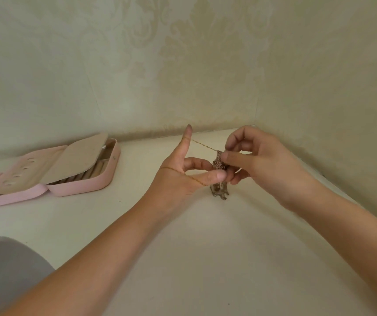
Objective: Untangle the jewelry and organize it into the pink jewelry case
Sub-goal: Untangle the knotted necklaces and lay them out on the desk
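Head view, chain tangle (pixel 218 161) in right grip (pixel 262 160)

Soft, dim, warm light with no glare; faint shadows on the white tabletop (pixel 205 247). Wide-angle distortion bends the edges; detail is slightly blurred.

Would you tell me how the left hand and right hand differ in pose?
The left hand points its index finger up, the chain looped over it; the right hand curls every finger. The left hand pinches the tangle lower, the right hand higher. Both hold the tangle.
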`<act>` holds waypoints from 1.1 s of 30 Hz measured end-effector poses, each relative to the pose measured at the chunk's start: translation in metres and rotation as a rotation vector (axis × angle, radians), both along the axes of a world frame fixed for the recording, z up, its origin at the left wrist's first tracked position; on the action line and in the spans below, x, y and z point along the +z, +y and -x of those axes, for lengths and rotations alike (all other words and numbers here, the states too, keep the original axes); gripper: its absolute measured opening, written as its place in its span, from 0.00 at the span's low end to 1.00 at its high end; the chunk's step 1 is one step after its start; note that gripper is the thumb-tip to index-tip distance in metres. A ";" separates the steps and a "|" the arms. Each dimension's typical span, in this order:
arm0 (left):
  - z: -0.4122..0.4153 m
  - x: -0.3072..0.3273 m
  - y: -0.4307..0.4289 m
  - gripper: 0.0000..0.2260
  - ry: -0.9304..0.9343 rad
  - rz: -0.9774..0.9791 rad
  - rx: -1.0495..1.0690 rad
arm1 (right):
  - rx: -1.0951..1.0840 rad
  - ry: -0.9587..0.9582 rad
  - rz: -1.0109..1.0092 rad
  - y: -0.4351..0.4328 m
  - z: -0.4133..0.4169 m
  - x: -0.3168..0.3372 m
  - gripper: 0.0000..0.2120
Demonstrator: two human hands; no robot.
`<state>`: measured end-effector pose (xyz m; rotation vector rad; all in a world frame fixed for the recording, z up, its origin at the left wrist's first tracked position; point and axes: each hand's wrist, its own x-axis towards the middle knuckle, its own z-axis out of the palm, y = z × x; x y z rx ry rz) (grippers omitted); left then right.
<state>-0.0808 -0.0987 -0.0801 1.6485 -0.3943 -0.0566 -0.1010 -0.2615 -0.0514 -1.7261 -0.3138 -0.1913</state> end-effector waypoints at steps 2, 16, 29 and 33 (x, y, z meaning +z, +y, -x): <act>0.000 0.001 0.000 0.50 0.032 0.030 -0.019 | 0.060 0.040 -0.084 -0.002 0.001 0.003 0.07; 0.003 0.004 0.000 0.37 -0.009 0.117 0.083 | 0.091 0.073 -0.015 -0.001 0.001 0.000 0.08; -0.002 -0.009 0.001 0.36 -0.210 -0.176 0.293 | 0.168 0.065 0.097 0.015 0.007 -0.006 0.11; -0.001 -0.008 0.001 0.35 -0.267 -0.247 0.345 | 0.175 0.082 0.068 0.014 0.006 -0.007 0.08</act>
